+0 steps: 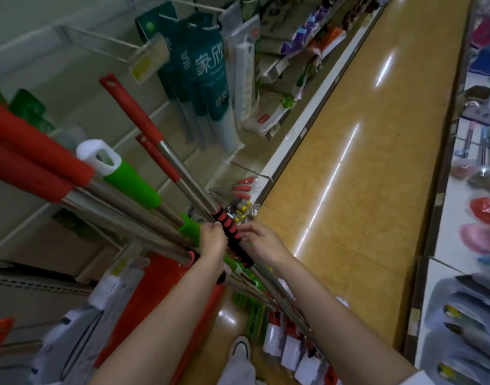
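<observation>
Early in pulling one mop from the bundle: gripping its black-and-red foam grip [232, 234] with the left hand [214, 242], brushing that grip with loosely spread fingers of the right hand [262, 241], not yet drawing it clear of the neighbouring green-handled pole [131, 183] beside the shelf [316, 107].

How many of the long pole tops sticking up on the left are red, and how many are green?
Red tops: 4
Green top with a white cap: 1
Total: 5
</observation>
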### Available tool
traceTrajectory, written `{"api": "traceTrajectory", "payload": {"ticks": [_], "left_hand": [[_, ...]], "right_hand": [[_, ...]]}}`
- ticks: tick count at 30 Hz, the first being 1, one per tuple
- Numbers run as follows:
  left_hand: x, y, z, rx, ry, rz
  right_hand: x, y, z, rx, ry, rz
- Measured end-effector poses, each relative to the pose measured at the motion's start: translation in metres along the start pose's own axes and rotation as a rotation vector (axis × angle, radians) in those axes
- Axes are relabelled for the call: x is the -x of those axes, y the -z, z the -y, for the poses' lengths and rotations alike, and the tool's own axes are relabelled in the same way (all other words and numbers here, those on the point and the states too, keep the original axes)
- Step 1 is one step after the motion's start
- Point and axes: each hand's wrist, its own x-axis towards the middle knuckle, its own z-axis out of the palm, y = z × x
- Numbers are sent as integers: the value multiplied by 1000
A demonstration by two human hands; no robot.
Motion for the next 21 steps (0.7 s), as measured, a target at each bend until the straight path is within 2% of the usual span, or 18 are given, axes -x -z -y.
{"api": "traceTrajectory", "payload": {"ticks": [5,8,12,16,19,21], "left_hand": [[-79,-31,-3,348,196,-149],[-111,-37,0,462,286,-264],[-128,-35,-9,511,384,-313],[-138,-34,-15,520,337,-260],[-170,-42,8,531,293,-210],[-159,-41,6,514,266,-172]], "right_hand": [[-67,-16,-1,108,-11,20],[-88,-22,-7,102,-34,71],[-106,-25,-18,184,-19,43],[-112,-30,-18,207,21,73],[-110,-33,-15,225,49,64],[-111,-33,-16,261,59,41]]}}
